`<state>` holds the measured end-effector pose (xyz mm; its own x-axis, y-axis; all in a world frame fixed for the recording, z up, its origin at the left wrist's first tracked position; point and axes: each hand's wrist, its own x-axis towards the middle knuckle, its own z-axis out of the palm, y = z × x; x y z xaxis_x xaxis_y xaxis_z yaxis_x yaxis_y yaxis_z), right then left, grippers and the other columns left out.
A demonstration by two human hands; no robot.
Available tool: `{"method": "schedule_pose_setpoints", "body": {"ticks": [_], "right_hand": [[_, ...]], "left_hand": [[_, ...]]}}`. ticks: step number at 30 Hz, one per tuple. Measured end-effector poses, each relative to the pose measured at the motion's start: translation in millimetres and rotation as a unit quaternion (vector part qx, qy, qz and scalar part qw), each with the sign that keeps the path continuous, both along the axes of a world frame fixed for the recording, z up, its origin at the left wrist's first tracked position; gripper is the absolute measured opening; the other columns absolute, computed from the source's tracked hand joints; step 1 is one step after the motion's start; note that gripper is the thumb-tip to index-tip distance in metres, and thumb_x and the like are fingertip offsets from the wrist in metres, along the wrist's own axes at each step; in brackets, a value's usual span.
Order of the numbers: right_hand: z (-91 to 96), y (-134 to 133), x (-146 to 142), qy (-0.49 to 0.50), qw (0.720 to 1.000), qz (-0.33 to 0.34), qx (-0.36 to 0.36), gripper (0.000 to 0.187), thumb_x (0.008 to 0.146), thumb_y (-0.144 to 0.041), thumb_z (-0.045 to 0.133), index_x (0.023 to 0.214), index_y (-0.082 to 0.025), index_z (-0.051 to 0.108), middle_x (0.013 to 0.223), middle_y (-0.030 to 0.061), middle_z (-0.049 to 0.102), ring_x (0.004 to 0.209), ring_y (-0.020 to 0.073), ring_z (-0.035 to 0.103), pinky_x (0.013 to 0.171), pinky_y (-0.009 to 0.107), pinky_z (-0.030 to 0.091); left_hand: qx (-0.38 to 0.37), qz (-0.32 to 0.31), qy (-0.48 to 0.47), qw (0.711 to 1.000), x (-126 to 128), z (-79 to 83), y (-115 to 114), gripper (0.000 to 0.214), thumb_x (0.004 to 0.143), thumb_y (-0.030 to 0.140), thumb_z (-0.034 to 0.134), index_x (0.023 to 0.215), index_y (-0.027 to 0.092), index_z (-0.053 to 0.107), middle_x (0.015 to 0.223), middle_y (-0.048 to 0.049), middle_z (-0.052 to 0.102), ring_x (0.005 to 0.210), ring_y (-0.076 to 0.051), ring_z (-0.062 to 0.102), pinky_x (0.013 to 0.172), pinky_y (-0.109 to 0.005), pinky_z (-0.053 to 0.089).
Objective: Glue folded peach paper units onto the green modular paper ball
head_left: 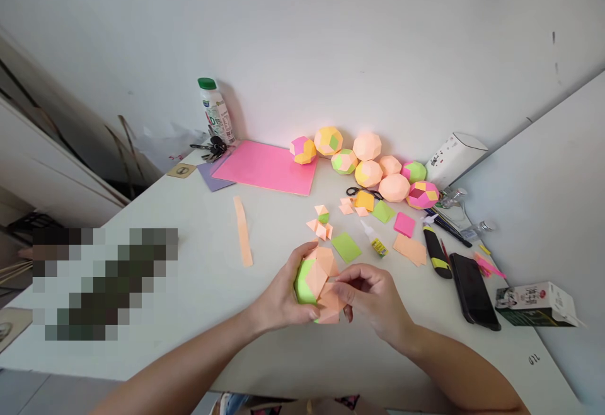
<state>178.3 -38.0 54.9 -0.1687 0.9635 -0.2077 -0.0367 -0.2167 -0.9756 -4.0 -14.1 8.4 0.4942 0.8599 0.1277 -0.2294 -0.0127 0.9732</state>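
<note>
My left hand (282, 298) cups a partly built paper ball (317, 281) made of peach and green folded pieces, just above the white table (198, 314). My right hand (373, 298) pinches the ball's peach flaps from the right, fingers closed on the paper. Loose folded peach and green units (322, 221) lie just beyond the hands, with a green square of paper (346, 246) and a small glue bottle (375, 241).
Several finished paper balls (373, 163) sit by the wall. A pink sheet (267, 166), keys (212, 148), a green-capped bottle (215, 111), scissors (362, 192), a marker (437, 252), a black phone (473, 290), a carton (536, 304) and a white box (454, 157) lie around.
</note>
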Motion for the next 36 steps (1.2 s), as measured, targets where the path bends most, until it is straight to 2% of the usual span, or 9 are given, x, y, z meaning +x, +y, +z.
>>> {"method": "schedule_pose_setpoints", "body": {"ticks": [3,6,11,17,21,24,32,36], "right_hand": [[3.5,0.0,1.4,-0.016,1.000,0.000,0.012,0.021,0.070,-0.033,0.073,0.071,-0.015,0.062,0.056,-0.0024,0.058,0.041,0.0092,0.053,0.040,0.023,0.046],[7.4,-0.3,2.1,-0.031,0.999,0.003,0.044,0.017,0.072,-0.032,0.072,0.073,-0.016,0.065,0.060,-0.0016,0.058,0.043,0.0093,0.054,0.043,0.025,0.048],[8.9,-0.6,2.8,-0.044,0.993,0.007,0.113,0.011,0.074,-0.030,0.070,0.078,-0.019,0.071,0.077,0.0015,0.058,0.047,0.0087,0.057,0.045,0.026,0.051],[8.7,-1.2,1.6,-0.052,0.991,0.004,0.127,0.009,0.075,-0.028,0.068,0.080,-0.020,0.070,0.081,0.0011,0.053,0.053,0.0091,0.057,0.047,0.026,0.053],[7.3,-1.5,0.7,-0.022,0.995,-0.050,0.086,0.018,0.071,-0.027,0.073,0.080,-0.020,0.059,0.073,-0.0023,0.053,0.059,0.0096,0.056,0.055,0.024,0.052],[1.9,-0.5,2.1,0.038,0.997,-0.058,0.027,0.026,0.069,-0.028,0.076,0.081,-0.021,0.054,0.073,-0.0030,0.055,0.065,0.0102,0.057,0.061,0.024,0.051],[-1.9,5.0,1.9,0.106,0.991,0.017,-0.074,0.030,0.073,-0.036,0.073,0.093,-0.017,0.061,0.091,0.0048,0.065,0.084,0.0149,0.060,0.075,0.028,0.047],[-1.4,5.6,-2.4,0.138,0.983,0.061,-0.101,0.024,0.076,-0.035,0.071,0.087,-0.016,0.064,0.081,0.0035,0.066,0.075,0.0133,0.061,0.071,0.027,0.047]], "left_hand": [[-0.002,-0.035,0.007,0.999,-0.3,2.1,-0.1,0.086,0.062,0.041,0.076,0.132,0.026,0.028,0.117,-0.0131,0.055,0.100,-0.030,0.059,0.080,-0.041,0.048],[0.014,-0.030,0.050,0.998,-1.0,3.0,0.7,0.076,0.066,0.033,0.074,0.128,0.025,0.030,0.115,-0.0106,0.055,0.099,-0.028,0.058,0.082,-0.040,0.047],[0.018,-0.029,0.065,0.997,-0.8,-0.1,1.9,0.077,0.067,0.036,0.072,0.131,0.023,0.031,0.118,-0.0118,0.055,0.106,-0.031,0.054,0.088,-0.043,0.045],[0.032,-0.004,0.092,0.995,0.1,-2.0,1.6,0.082,0.064,0.040,0.074,0.134,0.022,0.034,0.127,-0.0143,0.050,0.114,-0.035,0.049,0.094,-0.045,0.041],[0.044,0.010,0.095,0.994,-0.1,-2.8,1.5,0.078,0.067,0.040,0.072,0.133,0.021,0.034,0.122,-0.0137,0.052,0.108,-0.032,0.052,0.091,-0.043,0.043],[0.049,0.033,0.092,0.994,0.0,-2.9,1.3,0.074,0.070,0.038,0.070,0.132,0.021,0.033,0.119,-0.0127,0.052,0.105,-0.030,0.053,0.089,-0.041,0.044],[0.060,0.067,0.070,0.993,0.3,-1.4,0.8,0.073,0.071,0.040,0.068,0.131,0.022,0.031,0.128,-0.0138,0.046,0.110,-0.031,0.050,0.089,-0.041,0.044],[0.087,0.068,0.098,0.989,1.3,-1.3,1.4,0.073,0.070,0.041,0.069,0.129,0.021,0.033,0.121,-0.0124,0.048,0.107,-0.030,0.051,0.089,-0.043,0.044]]}}
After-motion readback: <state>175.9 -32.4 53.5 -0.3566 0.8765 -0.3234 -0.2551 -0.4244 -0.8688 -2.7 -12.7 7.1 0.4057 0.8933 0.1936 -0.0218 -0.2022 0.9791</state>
